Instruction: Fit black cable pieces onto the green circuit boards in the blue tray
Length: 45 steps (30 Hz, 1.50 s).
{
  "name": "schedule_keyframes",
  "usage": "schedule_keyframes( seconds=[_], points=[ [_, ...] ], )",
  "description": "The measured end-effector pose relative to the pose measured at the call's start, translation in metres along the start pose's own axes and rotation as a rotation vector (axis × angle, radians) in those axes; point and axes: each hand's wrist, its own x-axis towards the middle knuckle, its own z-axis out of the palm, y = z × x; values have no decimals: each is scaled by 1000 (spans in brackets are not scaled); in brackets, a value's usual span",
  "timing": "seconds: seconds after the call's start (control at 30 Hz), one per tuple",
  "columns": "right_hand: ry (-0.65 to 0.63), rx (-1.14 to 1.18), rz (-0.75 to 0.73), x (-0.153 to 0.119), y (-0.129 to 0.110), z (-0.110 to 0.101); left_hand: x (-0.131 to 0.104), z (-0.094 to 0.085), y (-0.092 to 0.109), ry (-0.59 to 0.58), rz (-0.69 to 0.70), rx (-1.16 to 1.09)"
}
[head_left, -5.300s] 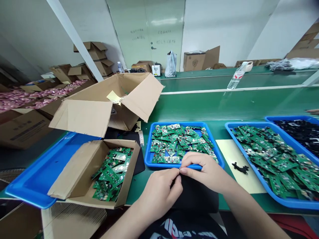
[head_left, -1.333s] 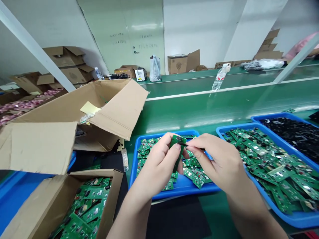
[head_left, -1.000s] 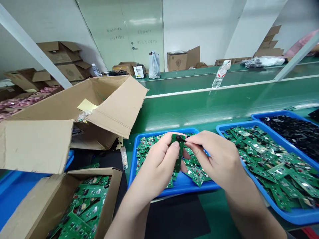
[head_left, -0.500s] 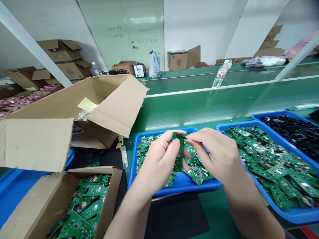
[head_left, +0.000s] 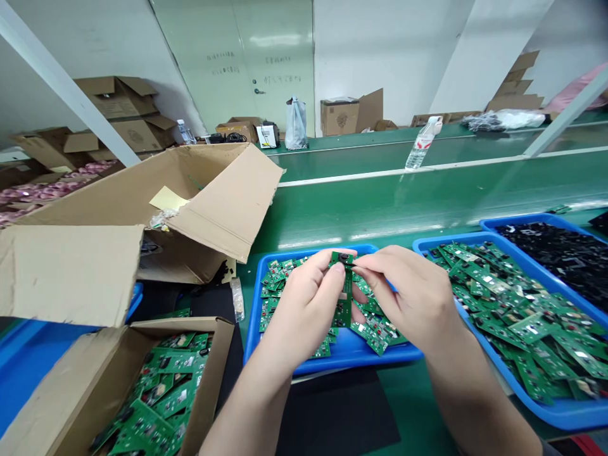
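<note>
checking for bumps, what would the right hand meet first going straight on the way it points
Likely the green circuit board in the left hand, near its upper end; the right hand looks close to it, though depth is unclear.

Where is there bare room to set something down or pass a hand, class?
Bare: glossy green worktop between the white rail and the middle blue plastic tray; the flat black sheet on that tray's near side. Crowded: that tray of green circuit boards, left hand and right hand in front; the right blue plastic tray, heaped likewise; the small brown cardboard box.
</note>
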Motion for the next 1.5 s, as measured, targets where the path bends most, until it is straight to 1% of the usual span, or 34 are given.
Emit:
schedule_keyframes(
  seconds=[0.17, 0.53, 0.67, 0.8, 0.9, 1.07, 1.13, 1.2, 1.33, 1.5],
  points=[
    [-7, -12, 27, 0, 0, 1, -1, 0, 0, 0, 3, -5],
    [-14, -34, 49, -1, -2, 1, 0, 2, 2, 43, 28, 118],
    [-2, -41, 100, 0, -3, 1, 0, 5, 5, 76, 35, 202],
    [-16, -56, 161, 1, -4, 0, -1, 8, 8, 111, 22, 296],
    [-22, -65, 183, 1, -3, -1, -1, 8, 9, 103, 23, 319],
    [-4, -21, 183, 0, -1, -2, -1, 5, 7, 35, 95, 314],
    [1, 10, 195, 1, 0, -4, -1, 6, 5, 30, 118, 322],
    [1, 18, 209, 1, -1, -6, -1, 8, 4, 64, 145, 368],
    [11, -37, 214, 1, -2, -9, 0, 13, 0, 159, 204, 509],
    [29, -61, 200, 1, -3, -8, 2, 15, -8, 206, 301, 528]
  ],
)
